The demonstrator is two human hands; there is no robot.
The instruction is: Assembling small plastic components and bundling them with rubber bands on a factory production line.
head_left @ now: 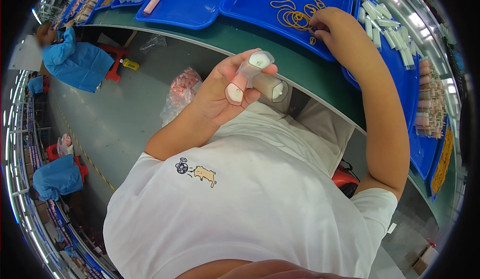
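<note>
My left hand (pixel 225 86) is closed around three small capped tubes, bunched side by side with their ends facing me. One is a pink tube (pixel 236 90), one a whitish tube (pixel 260 60), and one a grey-beige tube (pixel 270 86); each shows a white end inside a clear faceted shell. My right hand (pixel 327 26) reaches into a blue tray (pixel 245 1), its fingers curled together at a loose heap of yellow rubber bands (pixel 292 18). The fingertips pinch at the edge of that heap and are partly hidden.
Another blue tray (pixel 187 9) on the left holds pink tubes (pixel 151 5). White tubes (pixel 395 31) fill a tray at the right, beside rows of pinkish tubes (pixel 427 99) and a bin of rubber bands (pixel 442 164). The green table's edge (pixel 210 48) curves before me; a bag (pixel 184 90) lies below.
</note>
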